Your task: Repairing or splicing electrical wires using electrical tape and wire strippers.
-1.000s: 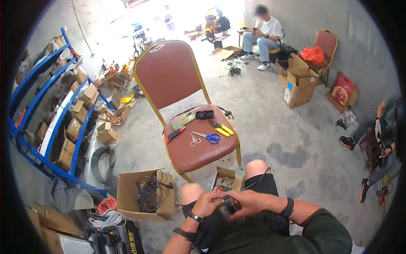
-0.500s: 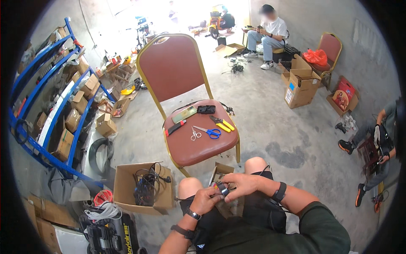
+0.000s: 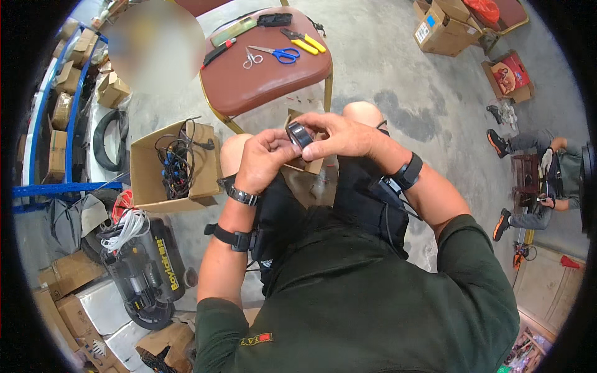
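Observation:
Between my two hands, above my lap, is a roll of black tape (image 3: 300,135). My right hand (image 3: 341,135) grips the roll from the right, with its fingers over the top and its thumb below. My left hand (image 3: 264,155) is closed, with thumb and fingertips pressed together against the roll's left side; whether they pinch the tape's end is hidden. Beneath my hands, between my knees, stands a small open cardboard box (image 3: 312,166), mostly covered by them.
Ahead, a red chair (image 3: 249,81) bears blue-handled scissors (image 3: 283,56), small scissors (image 3: 252,61), yellow-handled pliers (image 3: 305,42) and a red-black cutter (image 3: 219,53). On the left stand a cable-filled carton (image 3: 146,168) and a compressor (image 3: 158,261). Another person (image 3: 550,168) sits at right.
The view has tilted down, so the chair and cartons appear higher. Both hands still hold the tape roll, whose round face now shows more clearly.

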Motion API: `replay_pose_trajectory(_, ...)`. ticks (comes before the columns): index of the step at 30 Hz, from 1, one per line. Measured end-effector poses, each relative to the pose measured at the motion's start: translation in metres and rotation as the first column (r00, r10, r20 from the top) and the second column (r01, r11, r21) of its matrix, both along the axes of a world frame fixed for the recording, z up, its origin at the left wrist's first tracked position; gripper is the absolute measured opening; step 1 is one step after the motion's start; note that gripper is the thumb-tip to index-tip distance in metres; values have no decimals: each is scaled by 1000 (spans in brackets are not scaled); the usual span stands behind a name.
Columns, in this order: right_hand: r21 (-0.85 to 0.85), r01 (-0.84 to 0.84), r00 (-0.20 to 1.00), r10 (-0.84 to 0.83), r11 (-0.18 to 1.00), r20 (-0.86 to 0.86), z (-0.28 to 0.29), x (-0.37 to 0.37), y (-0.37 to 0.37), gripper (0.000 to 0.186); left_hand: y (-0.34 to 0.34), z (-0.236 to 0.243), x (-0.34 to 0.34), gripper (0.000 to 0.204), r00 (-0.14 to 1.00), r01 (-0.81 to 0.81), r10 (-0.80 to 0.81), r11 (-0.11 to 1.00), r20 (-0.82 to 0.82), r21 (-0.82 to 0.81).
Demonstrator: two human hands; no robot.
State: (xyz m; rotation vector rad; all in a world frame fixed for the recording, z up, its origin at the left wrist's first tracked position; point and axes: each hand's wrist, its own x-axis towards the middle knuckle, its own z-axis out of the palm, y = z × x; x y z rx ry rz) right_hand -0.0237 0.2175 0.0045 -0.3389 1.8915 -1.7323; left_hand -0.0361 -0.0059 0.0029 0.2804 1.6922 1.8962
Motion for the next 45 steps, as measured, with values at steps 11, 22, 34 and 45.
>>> replay_pose_trajectory(11,-146,52,997,-43,988,67,1,6,12,43,0,-18,-2,20,993,-110,109,994,-47,-21)
replay_pose_trajectory(22,359,49,951,66,932,-301,-3,18,0,20,2,-13,1,20,972,-199,206,977,-115,72)
replay_pose_trajectory(34,295,110,898,32,949,-439,-11,33,-4,16,-1,-10,4,5,965,-252,236,954,-110,-162)
replay_pose_trajectory(45,224,179,805,-11,958,-594,-16,40,-6,10,10,-16,3,12,958,-285,267,875,-102,-391)
